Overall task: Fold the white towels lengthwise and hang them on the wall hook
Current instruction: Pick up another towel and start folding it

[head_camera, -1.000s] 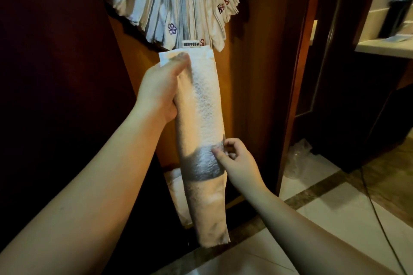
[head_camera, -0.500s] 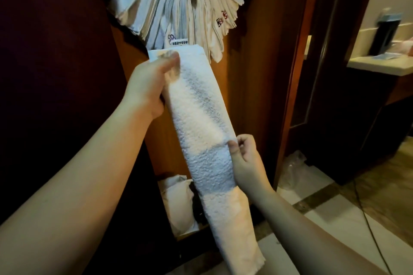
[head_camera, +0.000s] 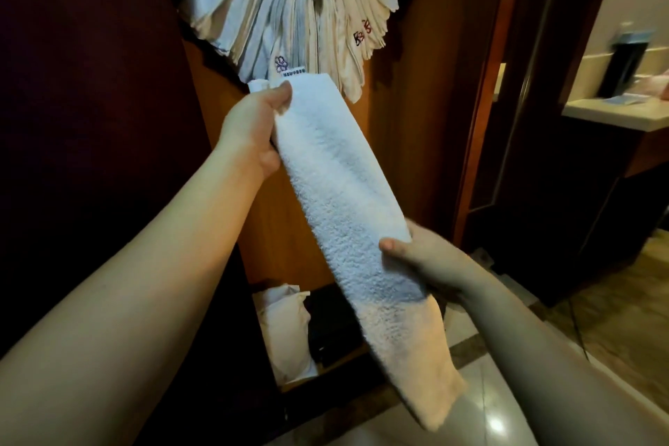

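While gripped slantwise, folded towel [head_camera: 340,192] in both hands, left hand [head_camera: 253,134] high, right hand [head_camera: 420,257] low

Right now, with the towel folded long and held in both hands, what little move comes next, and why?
Probably lift the folded towel toward the hanging towels above. The left hand grips its top end just below them, and the right hand holds it lower down, so it looks ready to hang.
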`<state>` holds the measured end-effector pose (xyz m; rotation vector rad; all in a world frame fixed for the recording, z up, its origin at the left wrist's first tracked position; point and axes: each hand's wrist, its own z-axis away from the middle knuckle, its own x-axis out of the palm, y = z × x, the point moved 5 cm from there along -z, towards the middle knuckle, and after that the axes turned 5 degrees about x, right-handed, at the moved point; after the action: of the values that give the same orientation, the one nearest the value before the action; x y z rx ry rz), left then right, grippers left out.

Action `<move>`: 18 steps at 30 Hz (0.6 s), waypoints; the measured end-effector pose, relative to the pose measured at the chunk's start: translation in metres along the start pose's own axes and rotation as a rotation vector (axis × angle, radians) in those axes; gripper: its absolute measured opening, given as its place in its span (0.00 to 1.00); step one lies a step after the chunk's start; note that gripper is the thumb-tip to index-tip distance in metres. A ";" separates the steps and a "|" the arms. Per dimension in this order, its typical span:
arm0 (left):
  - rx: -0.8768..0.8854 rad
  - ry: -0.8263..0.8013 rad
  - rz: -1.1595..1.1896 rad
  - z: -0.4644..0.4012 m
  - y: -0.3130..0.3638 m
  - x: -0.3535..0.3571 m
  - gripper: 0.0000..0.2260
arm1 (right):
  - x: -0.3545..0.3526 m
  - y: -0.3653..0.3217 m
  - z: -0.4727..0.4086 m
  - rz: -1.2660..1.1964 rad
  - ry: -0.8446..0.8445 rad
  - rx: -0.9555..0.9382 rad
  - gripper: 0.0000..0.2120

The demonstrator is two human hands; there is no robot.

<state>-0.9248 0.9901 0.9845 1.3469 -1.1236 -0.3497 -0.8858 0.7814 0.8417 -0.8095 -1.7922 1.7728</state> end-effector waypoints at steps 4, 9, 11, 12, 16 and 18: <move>-0.070 0.047 -0.065 -0.019 -0.015 0.009 0.03 | 0.006 0.022 0.005 -0.091 -0.319 0.321 0.21; -0.107 0.116 -0.194 -0.044 -0.030 0.004 0.10 | 0.005 0.042 0.007 -0.246 -0.317 0.453 0.31; -0.129 0.154 -0.207 -0.049 -0.038 0.000 0.09 | 0.006 0.045 0.009 -0.348 -0.330 0.470 0.32; -0.146 0.181 -0.224 -0.049 -0.041 -0.003 0.07 | 0.006 0.046 0.010 -0.402 -0.350 0.474 0.33; -0.237 0.206 -0.259 -0.058 -0.069 -0.025 0.10 | 0.007 0.051 0.017 -0.450 -0.457 0.494 0.31; -0.278 0.242 -0.269 -0.060 -0.083 -0.039 0.10 | 0.009 0.050 0.023 -0.386 -0.531 0.495 0.29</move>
<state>-0.8637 1.0332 0.9043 1.2539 -0.6673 -0.5043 -0.9047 0.7702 0.7906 0.2120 -1.5377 2.1367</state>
